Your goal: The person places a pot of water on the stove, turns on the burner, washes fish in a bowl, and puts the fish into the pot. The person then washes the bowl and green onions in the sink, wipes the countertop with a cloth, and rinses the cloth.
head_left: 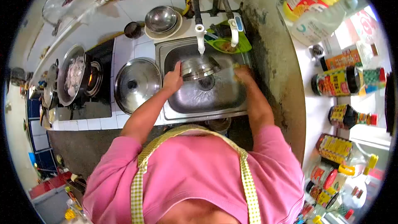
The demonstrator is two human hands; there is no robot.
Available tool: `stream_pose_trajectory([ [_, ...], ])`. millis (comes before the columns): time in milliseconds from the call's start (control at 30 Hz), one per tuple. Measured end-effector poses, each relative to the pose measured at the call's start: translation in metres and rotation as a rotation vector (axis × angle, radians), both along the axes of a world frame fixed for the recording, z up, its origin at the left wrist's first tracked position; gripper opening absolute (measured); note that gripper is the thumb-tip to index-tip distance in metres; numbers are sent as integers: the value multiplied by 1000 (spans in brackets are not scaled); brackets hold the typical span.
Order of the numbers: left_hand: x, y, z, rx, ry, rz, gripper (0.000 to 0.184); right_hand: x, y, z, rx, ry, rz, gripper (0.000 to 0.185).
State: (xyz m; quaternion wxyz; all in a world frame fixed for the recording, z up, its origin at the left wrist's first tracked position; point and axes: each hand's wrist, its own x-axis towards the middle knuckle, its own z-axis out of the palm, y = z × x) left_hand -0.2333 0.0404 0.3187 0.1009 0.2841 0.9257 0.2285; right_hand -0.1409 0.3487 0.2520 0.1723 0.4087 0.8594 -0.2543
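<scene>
Sitting well to the left of our left hand (173, 79) and its fingers, a wok (62, 79) holds a heap of pale food (75, 74), with an orange glow showing at the burner (95, 79) on its right side. Nearer our left fingers, though beyond them, we see a small dark cup (132, 30). A round metal lid (139, 85) with a dark knob lies just left of those fingers, beside the sink (226, 95). Beyond them, metal bowls (161, 19) rest on a white plate (180, 28).

Our left fingers grasp the near-left rim of a metal bowl (199, 67), the thing we have in hand; it is tilted inside the sink, just right of those fingers. Past its far edge a white tap (200, 37) points down over it, and the drain (206, 83) lies on its near side. Between our two sets of fingers, farther away, hangs a second white tap (234, 37), with a green basket (244, 45) behind it.

Our right hand (244, 74) reaches into the right side of the sink, apart from the bowl; its fingers are blurred, with something yellowish at the tips, and we cannot tell whether they grip it. Well to the right of these fingers, a ledge carries a yellow jug (313, 0), a dark-lidded jar (336, 81) and a dark bottle (345, 116).
</scene>
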Motion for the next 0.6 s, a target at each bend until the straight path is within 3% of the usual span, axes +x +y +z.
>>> stream_pose_trajectory([
  [67,4,-8,-3,-105,-34,-10,64,-27,16,-37,-419,269,-55,59],
  [100,4,-10,-2,-110,-40,-7,64,-26,-9,44,-311,300,-97,61],
  [133,2,-9,1,-102,-8,-34,66,-37,-6,50,-264,510,-125,65],
  [200,3,-9,0,-134,17,-49,69,-46,-10,88,-563,861,-280,73],
  [233,2,-8,0,-132,15,-52,69,-50,-6,85,-560,860,-282,73],
  [300,4,-10,1,-138,77,-80,78,-52,-3,79,-177,883,-102,70],
  [333,5,-10,2,-136,77,-80,78,-49,-4,79,-175,882,-101,70],
  [400,8,-13,7,-182,92,-73,78,-37,-13,79,-247,333,106,44],
  [467,10,-16,15,-201,118,-83,77,-20,-35,72,-469,416,151,46],
  [600,12,-12,27,-268,119,-97,67,-6,-64,44,-492,560,353,60],
])
